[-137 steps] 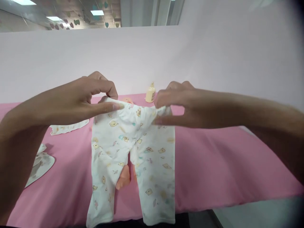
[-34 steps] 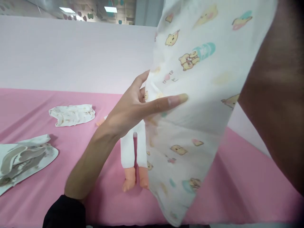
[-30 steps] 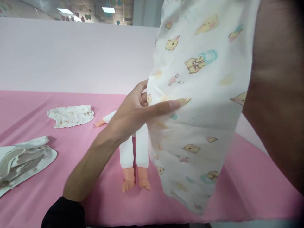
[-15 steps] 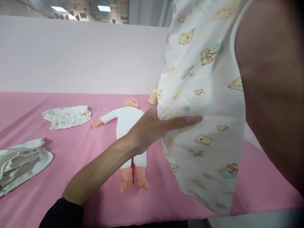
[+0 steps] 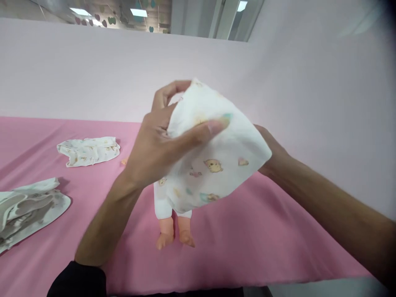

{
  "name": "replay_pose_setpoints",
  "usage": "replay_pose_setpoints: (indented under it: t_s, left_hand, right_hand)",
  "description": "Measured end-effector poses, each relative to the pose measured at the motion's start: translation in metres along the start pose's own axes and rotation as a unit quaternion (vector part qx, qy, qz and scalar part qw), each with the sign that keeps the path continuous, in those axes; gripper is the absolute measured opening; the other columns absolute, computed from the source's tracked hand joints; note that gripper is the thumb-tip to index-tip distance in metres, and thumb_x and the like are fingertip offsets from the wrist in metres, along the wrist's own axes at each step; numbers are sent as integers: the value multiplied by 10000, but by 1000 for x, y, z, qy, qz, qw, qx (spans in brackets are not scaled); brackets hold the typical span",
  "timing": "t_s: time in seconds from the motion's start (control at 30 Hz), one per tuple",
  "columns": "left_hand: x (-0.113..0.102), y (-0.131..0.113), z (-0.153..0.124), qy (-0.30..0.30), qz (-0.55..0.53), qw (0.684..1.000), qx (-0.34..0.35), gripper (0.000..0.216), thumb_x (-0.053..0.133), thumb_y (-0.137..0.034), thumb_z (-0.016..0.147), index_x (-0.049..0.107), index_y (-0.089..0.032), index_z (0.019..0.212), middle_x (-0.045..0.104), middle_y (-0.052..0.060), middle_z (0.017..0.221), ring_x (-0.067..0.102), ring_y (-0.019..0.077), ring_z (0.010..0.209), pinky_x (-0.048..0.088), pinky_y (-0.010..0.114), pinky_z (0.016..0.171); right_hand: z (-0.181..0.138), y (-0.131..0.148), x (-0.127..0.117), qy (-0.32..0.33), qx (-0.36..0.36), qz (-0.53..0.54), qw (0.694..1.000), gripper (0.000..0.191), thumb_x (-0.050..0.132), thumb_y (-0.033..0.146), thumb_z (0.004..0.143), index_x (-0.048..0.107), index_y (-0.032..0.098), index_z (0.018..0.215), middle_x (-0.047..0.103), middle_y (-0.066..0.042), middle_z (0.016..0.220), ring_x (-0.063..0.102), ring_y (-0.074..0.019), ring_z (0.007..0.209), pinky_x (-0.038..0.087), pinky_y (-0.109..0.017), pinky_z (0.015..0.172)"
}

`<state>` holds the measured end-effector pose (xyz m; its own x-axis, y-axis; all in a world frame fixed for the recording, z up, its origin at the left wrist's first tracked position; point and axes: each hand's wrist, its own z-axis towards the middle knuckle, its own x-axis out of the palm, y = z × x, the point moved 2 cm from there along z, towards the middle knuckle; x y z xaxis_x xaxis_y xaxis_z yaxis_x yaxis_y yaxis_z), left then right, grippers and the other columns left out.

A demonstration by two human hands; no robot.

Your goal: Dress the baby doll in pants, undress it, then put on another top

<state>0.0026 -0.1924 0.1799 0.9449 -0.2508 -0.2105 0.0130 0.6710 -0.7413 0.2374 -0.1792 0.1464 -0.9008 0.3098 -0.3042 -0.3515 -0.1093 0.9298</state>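
A white cloth (image 5: pixel 229 144) printed with small bears is held up in front of me, folded over so that it hangs in a rounded flap. My left hand (image 5: pixel 161 140) grips its left side, thumb across the front and fingers curled behind. On the right, my right hand (image 5: pixel 269 148) reaches behind the cloth, which covers its fingers. Under the cloth, a baby doll in a white bodysuit (image 5: pixel 162 206) lies on its back on the pink surface (image 5: pixel 235 247). Its bare legs (image 5: pixel 175 233) show, while its head and most of its torso are hidden.
A small folded bear-print garment (image 5: pixel 89 151) lies to the left of the doll. Nearer, at the left edge, is a crumpled white printed garment (image 5: pixel 34 210). A pale padded wall (image 5: pixel 77 78) rises behind the pink surface and along the right.
The cloth, stretched tall at the right before, has come down and left and is now folded smaller over the doll. My right arm has lowered from close to the camera to behind the cloth.
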Motion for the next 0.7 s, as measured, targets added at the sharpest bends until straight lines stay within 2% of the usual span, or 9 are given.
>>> replay_pose_setpoints:
  t_s: [0.03, 0.1, 0.23, 0.33, 0.43, 0.47, 0.53, 0.63, 0.7]
  left_hand:
    - [-3, 0, 1, -15, 4, 1000, 16, 162, 741, -411, 790, 714, -258, 836, 455, -43, 1405, 470, 291, 1322, 556, 380, 957]
    - [-8, 2, 1, -42, 18, 998, 36, 166, 741, -429, 787, 715, -271, 829, 499, -40, 1340, 467, 308, 1320, 537, 431, 986]
    - [-14, 8, 1, -47, 77, 995, 46, 190, 725, -454, 797, 709, -266, 813, 528, 15, 1271, 388, 316, 1372, 536, 435, 988]
    - [-15, 11, 1, -22, 96, 994, 56, 214, 716, -497, 790, 704, -284, 809, 550, 28, 1253, 350, 312, 1391, 521, 455, 1002]
    - [-12, 14, 1, -10, 85, 995, 44, 298, 694, -566, 778, 697, -269, 802, 549, 15, 1278, 410, 322, 1340, 502, 459, 1009]
    - [-10, 15, 1, -10, 82, 996, 38, 318, 692, -572, 775, 691, -254, 792, 549, 15, 1274, 439, 321, 1312, 505, 447, 997]
    - [-5, 16, 1, -9, 73, 997, 23, 329, 698, -558, 774, 676, -230, 773, 564, 22, 1241, 490, 311, 1250, 515, 413, 955]
    - [-1, 16, 1, 5, 57, 998, -4, 315, 713, -524, 773, 648, -216, 757, 595, 40, 1174, 537, 299, 1187, 516, 392, 903]
    - [-2, 17, 2, 13, 46, 999, -25, 308, 732, -511, 759, 636, -223, 809, 609, 48, 1140, 565, 301, 1151, 514, 411, 888]
  right_hand:
    - [-7, 0, 2, 4, 15, 11, 1000, 268, 684, 440, 784, 584, 198, 722, 612, -35, 826, 542, -158, 768, 451, -313, 652]
    - [-18, 8, 7, 11, 1, 32, 999, 267, 634, 465, 836, 608, 209, 763, 642, -40, 900, 577, -172, 835, 479, -329, 720]
    - [-33, 33, 16, 20, -114, 51, 992, 305, 569, 545, 880, 641, 249, 891, 664, -17, 1011, 614, -187, 958, 504, -333, 817]
    - [-44, 47, 23, 59, -216, 49, 973, 265, 557, 501, 907, 628, 282, 1040, 639, -15, 1152, 599, -203, 1105, 516, -342, 886]
    - [-54, 51, 30, 78, -319, -30, 944, 374, 693, 443, 827, 596, 310, 1162, 576, -10, 1290, 532, -225, 1236, 467, -379, 1028]
    - [-56, 49, 33, 84, -321, -59, 941, 464, 749, 422, 776, 584, 317, 1196, 577, -10, 1290, 531, -237, 1238, 467, -391, 1035]
    - [-57, 45, 41, 109, -282, -83, 950, 573, 801, 398, 710, 572, 324, 1230, 628, -16, 1197, 593, -254, 1144, 534, -396, 931]
    - [-54, 40, 48, 145, -186, -75, 969, 406, 752, 397, 755, 631, 314, 1134, 685, -14, 964, 669, -235, 891, 579, -351, 684]
    - [-50, 43, 48, 153, -145, -58, 976, 273, 738, 385, 765, 677, 292, 1014, 688, -10, 861, 670, -222, 785, 561, -331, 610]
